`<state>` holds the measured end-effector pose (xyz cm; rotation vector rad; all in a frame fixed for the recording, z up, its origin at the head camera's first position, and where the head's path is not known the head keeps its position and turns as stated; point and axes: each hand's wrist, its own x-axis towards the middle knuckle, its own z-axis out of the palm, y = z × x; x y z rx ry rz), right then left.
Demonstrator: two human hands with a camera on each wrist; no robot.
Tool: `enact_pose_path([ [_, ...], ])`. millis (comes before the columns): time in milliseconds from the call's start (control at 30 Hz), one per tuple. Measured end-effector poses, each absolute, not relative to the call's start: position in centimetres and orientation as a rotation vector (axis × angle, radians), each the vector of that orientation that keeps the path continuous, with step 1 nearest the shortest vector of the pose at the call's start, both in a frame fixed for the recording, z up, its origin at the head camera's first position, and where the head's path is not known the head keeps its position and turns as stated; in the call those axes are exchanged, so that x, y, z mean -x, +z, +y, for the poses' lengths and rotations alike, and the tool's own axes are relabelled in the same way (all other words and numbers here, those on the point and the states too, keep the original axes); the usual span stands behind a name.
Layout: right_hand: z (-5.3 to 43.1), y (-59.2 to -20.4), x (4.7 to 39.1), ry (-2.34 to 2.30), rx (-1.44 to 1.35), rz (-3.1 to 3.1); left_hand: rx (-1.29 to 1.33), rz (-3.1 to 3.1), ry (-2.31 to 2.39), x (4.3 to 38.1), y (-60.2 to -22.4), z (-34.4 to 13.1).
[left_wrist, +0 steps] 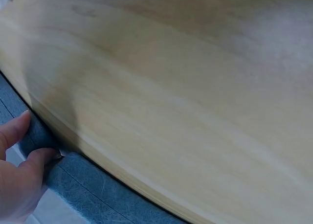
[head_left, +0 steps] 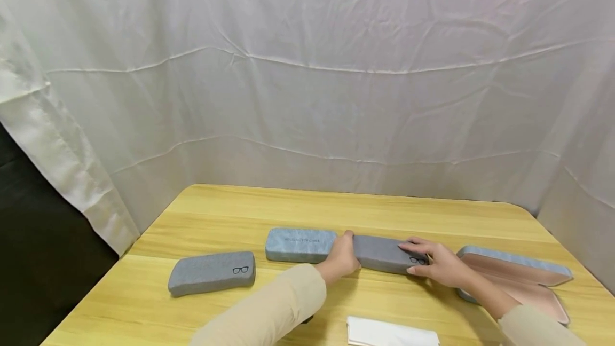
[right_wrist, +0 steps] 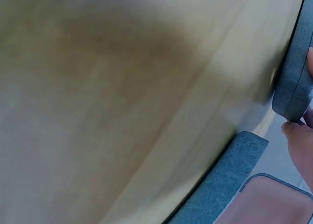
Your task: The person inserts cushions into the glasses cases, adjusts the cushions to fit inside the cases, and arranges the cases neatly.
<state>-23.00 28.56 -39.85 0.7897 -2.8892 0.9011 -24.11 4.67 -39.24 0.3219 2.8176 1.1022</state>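
A dark grey glasses case [head_left: 381, 252] with a printed spectacles mark lies near the middle of the table, spanned by both hands. At its left end my left hand [head_left: 342, 255] grips it, thumb and finger on its sides in the left wrist view. My right hand [head_left: 439, 263] holds the opposite end, fingers spread over the top and front edge beside the mark. Right up against the left hand is a closed light blue glasses case [head_left: 298, 245] with lettering on its lid. The left wrist view shows the blue case's side [left_wrist: 107, 190] close to the fingertips.
Another grey glasses case [head_left: 213, 274] lies closed at the left. To the right, a blue case [head_left: 523, 282] stands open, its pink lining showing. A folded white cloth [head_left: 391, 332] is at the near edge. Partly under the left sleeve is a small dark thing [head_left: 307, 320].
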Motion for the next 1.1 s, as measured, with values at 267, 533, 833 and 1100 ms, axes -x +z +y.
enact_pose_path([
  [267,28.5,-39.9,23.2,0.911,-0.823,-2.88,-0.363,2.75,1.16,23.8,-38.5,4.0],
  [533,28.1,-39.3,21.8,0.897,-0.656,-2.773,-0.628,2.746,1.144,23.2,-36.7,1.9],
  [833,27.5,-39.6,18.4,0.788,-0.524,-2.549,-0.836,2.655,1.263,21.5,-36.5,0.0],
  [1100,26.7,-40.0,16.2,0.991,-0.537,-2.521,-0.808,2.484,1.389,19.9,-37.4,-0.8],
])
